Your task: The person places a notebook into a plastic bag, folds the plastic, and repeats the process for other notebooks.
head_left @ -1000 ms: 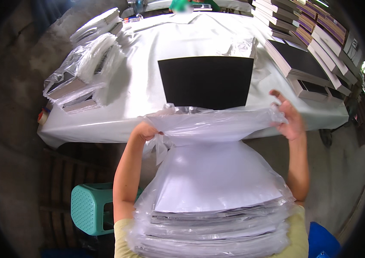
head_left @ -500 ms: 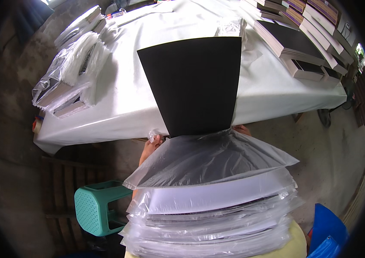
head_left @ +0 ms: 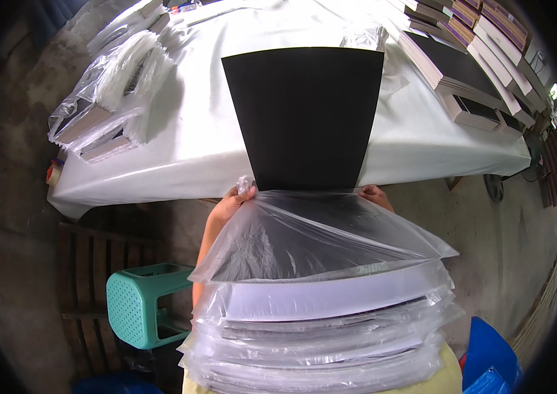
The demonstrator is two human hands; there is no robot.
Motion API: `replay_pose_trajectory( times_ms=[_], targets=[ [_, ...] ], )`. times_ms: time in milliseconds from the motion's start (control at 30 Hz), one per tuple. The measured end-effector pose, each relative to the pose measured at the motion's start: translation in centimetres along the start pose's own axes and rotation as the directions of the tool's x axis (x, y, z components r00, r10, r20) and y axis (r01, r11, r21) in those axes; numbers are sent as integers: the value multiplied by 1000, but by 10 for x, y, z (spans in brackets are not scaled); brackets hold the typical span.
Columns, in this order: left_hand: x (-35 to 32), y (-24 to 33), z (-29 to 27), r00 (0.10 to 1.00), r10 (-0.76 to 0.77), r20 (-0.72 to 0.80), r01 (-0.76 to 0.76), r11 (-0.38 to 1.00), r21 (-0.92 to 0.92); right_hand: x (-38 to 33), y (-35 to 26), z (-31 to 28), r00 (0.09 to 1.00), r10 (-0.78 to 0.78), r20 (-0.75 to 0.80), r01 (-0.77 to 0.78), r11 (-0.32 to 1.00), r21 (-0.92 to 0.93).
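Observation:
A black rectangular sheet or board (head_left: 304, 118) stands up in front of me, its near part inside a clear plastic bag (head_left: 331, 230). My left hand (head_left: 235, 199) pinches the bag's mouth at the left edge of the board, with bunched film showing above the fingers. At the right edge, my right hand (head_left: 375, 196) is closed on the bag's rim. Below the bag lies a stack of bagged flat sheets (head_left: 331, 341), close to my body, with a white sheet uppermost. What carries this stack is mostly hidden.
A table with a white cover (head_left: 180, 180) stands ahead. Plastic-wrapped bundles (head_left: 104, 98) lie on its left, dark-topped board stacks (head_left: 452, 69) on its right. A green stool (head_left: 137, 305) is at lower left, a blue object (head_left: 492, 358) at lower right, a tape roll (head_left: 54, 173) by the left corner.
The bag's mouth and both hands have risen a little in view, and the right hand shows more. The film is drawn tauter over the board. The whole view has shifted slightly.

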State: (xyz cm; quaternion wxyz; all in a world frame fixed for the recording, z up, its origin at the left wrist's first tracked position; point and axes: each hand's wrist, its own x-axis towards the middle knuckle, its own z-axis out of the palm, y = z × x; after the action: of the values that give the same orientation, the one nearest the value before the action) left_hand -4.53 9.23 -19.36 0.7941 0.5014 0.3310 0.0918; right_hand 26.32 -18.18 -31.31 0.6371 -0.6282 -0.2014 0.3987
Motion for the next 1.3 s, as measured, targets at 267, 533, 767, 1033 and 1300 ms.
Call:
replay_pose_trajectory(
  times_ms=[267,533,767,1033,1300],
  targets=[
    [31,-101,-45,931,333,-150,-303,933,192,-8,-23,10,1000,5,-9,-8,951,-310],
    [-75,98,16,902,419,105,-432,864,258,-41,-199,11,939,-188,289,276,912,-303],
    [-78,146,130,784,563,259,-591,806,38,-73,-312,184,663,-408,628,685,670,-287],
    [-61,136,128,819,537,203,-574,773,269,-58,-290,190,791,-533,299,556,831,12],
    [-71,137,142,733,647,209,-674,733,96,-56,-279,180,817,-527,232,527,847,71]
  ],
)
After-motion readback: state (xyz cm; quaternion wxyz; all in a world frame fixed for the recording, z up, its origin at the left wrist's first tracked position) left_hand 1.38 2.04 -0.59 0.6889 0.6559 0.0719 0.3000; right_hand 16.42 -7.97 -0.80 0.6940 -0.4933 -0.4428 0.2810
